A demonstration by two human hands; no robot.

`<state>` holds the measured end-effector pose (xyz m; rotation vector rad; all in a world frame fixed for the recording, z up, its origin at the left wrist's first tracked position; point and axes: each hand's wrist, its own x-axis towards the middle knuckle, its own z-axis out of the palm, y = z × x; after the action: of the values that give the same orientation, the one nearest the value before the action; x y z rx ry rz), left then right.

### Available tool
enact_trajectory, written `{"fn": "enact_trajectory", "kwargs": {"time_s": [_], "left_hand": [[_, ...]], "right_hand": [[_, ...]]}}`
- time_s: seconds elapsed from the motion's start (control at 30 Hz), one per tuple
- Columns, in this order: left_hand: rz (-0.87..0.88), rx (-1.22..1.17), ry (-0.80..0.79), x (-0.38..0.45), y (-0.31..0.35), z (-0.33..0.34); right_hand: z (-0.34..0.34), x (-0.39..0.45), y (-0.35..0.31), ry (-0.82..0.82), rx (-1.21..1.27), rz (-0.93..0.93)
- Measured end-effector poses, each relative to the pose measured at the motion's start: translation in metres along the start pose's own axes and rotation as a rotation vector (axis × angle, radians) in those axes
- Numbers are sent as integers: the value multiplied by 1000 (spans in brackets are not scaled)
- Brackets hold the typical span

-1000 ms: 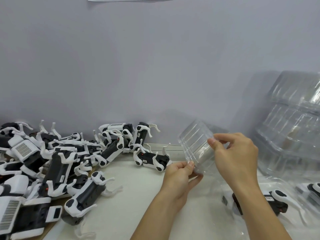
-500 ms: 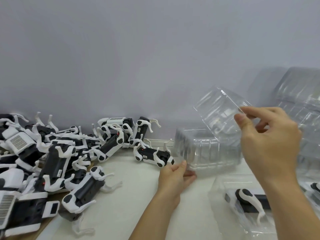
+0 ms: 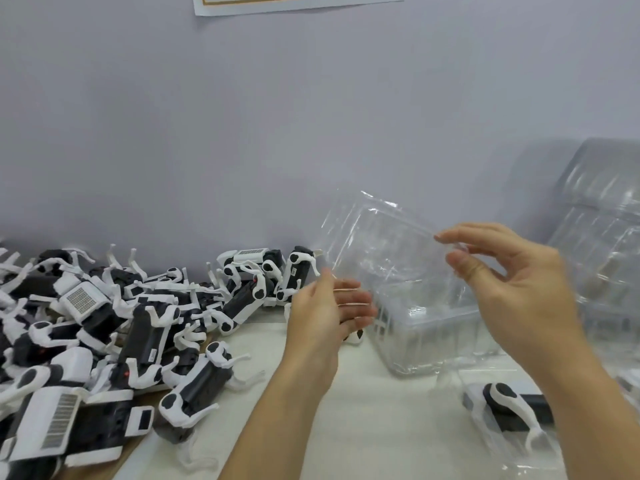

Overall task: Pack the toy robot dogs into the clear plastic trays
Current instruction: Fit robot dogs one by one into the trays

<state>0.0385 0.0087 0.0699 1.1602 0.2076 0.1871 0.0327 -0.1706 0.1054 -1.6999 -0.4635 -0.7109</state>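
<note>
A clear plastic tray (image 3: 384, 247) is tilted up in the air in front of the wall. My right hand (image 3: 512, 289) pinches its upper right edge between thumb and forefinger. My left hand (image 3: 329, 310) holds the tray's lower left corner, thumb in front and fingers behind the plastic. Below it a second clear tray part (image 3: 433, 337) rests on the table; whether the two are joined I cannot tell. A big pile of black-and-white toy robot dogs (image 3: 138, 323) fills the left side, and one dog (image 3: 201, 382) lies nearest the hands.
A dog in a clear bag (image 3: 505, 407) lies at the lower right under my right forearm. A tall stack of clear trays (image 3: 602, 244) leans at the far right. The white table surface (image 3: 363, 427) runs between my arms. A paper sheet (image 3: 294, 3) hangs on the wall.
My left hand rose from the table edge of the tray to its lower left corner. My right hand came down slightly, and the raised tray part now tilts further open.
</note>
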Motion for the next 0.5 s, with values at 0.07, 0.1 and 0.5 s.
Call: {"fn": "enact_trajectory", "kwargs": {"time_s": [0.07, 0.1, 0.5], "left_hand": [[-26, -121, -22, -9, 18, -11], [-36, -157, -28, -14, 24, -18], [-186, -402, 82, -29, 11, -77]], "right_hand": [[4, -1, -1, -64, -16, -9], [6, -2, -1, -97, -29, -17], [9, -6, -23, -598, -225, 192]]}}
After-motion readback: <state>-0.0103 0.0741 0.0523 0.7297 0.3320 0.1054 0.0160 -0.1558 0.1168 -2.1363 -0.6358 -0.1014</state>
